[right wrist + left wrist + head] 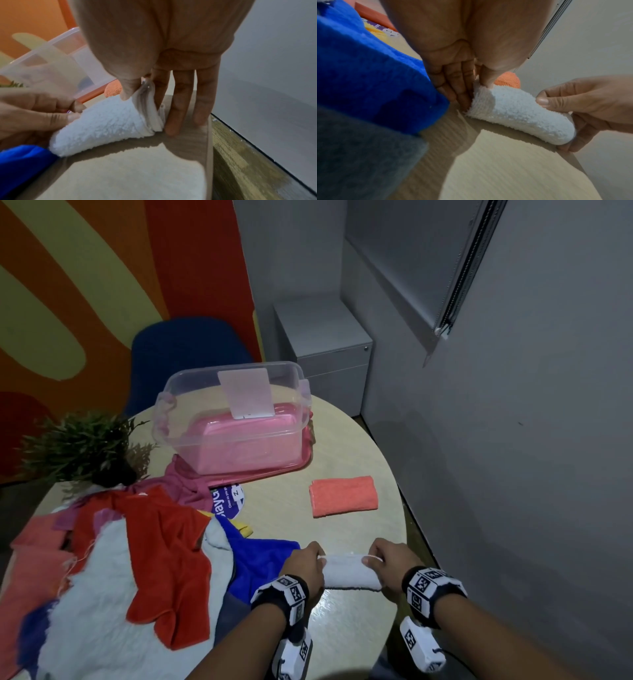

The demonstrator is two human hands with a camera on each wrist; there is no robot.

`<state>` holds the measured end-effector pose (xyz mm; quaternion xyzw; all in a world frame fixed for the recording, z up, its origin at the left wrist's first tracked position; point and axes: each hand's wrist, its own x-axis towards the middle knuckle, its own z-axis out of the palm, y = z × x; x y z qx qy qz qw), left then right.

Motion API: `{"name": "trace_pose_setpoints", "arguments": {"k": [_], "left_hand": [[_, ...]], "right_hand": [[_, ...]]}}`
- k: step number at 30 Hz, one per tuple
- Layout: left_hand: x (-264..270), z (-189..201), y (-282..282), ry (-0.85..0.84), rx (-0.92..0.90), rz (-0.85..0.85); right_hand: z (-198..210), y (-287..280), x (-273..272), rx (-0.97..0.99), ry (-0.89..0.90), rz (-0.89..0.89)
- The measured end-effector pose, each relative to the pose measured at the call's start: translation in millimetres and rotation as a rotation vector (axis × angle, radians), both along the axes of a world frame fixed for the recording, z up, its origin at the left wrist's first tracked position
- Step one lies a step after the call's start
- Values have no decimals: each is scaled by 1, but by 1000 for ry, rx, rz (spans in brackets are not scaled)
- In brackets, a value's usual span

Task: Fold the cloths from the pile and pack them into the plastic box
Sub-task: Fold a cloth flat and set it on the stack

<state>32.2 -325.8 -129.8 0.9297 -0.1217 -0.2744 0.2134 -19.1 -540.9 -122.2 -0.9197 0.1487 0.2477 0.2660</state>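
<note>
**Both hands pinch a folded white cloth at the table's near right edge**

Left hand point(303, 568) and right hand point(390, 565) each pinch one end of the folded white cloth point(349, 571), thumb on top and fingers along its end, with the cloth resting on the table point(342, 446) close to its near right edge.

That table is round, with a pale wood-grain top, and stands in a dim room beside a grey wall; an orange, red and yellow wall rises behind it. A grey drawer cabinet point(329, 350) and a blue chair point(178, 354) stand beyond the far edge.

A purple round sticker point(227, 501) near the table's middle carries white writing, only partly readable.

The clear plastic box point(233, 412) sits at the far edge on a pink lid point(274, 469). A folded orange cloth point(343, 496) lies toward the right edge, well apart from the hands. The pile of cloths point(120, 570), red, white, blue and pink, covers the left side, touching the left hand. A small green plant point(82, 446) stands at the far left edge.
</note>
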Motion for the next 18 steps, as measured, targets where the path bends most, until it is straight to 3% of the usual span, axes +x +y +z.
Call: {"name": "trace_pose_setpoints", "arguments": {"k": [7,13,18], "left_hand": [[-6,-6,2,48,47,-99],[8,-7,-13,78,143,-151],[27,-9,-28,14,127,-62]], "right_hand": [[-6,1,4,-78,-25,253],[-4,-6,28,-60,-19,269],[15,-14,49,-100,-302,307]]}}
